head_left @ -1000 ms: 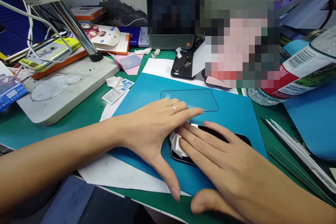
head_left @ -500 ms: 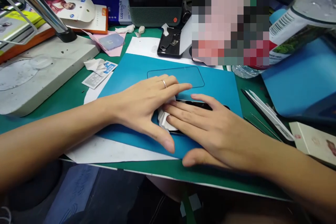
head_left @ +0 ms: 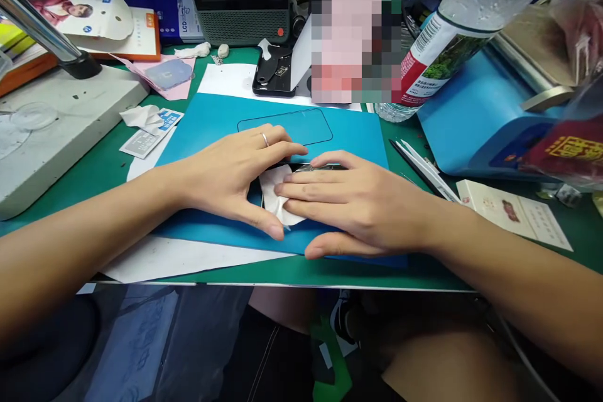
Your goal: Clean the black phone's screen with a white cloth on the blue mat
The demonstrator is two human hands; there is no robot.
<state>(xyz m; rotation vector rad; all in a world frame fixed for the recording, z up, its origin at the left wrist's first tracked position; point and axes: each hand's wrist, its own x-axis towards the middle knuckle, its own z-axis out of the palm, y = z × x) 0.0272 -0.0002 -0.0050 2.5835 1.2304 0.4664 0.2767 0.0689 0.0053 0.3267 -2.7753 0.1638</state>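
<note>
My right hand (head_left: 362, 204) lies flat with straight fingers, its fingertips pressing a crumpled white wipe (head_left: 276, 191). The thumb stays apart, off the wipe. Beneath wipe and fingers is a flat dark phone-shaped piece (head_left: 325, 167), mostly hidden, showing a thin strip along its far edge. My left hand (head_left: 240, 173), with a ring on one finger, spreads open over the left end of that piece, its thumb close to the wipe. All of this rests on a blue sheet (head_left: 198, 138). A thin black-edged phone-size outline, perhaps a clear glass panel (head_left: 285, 129), lies just beyond my fingers.
A black phone (head_left: 273, 78) with a small tool on it lies behind. A water bottle (head_left: 424, 63) leans beside a blue device (head_left: 466, 132). Pens (head_left: 424, 169) and a cream box (head_left: 513, 213) lie right. Left are a lamp base (head_left: 113, 94) and wipe packets (head_left: 151, 132).
The camera view has turned to the right, so the desk things sit further left. My right fingers and the wipe have shifted slightly on the dark piece, and more of the wipe shows.
</note>
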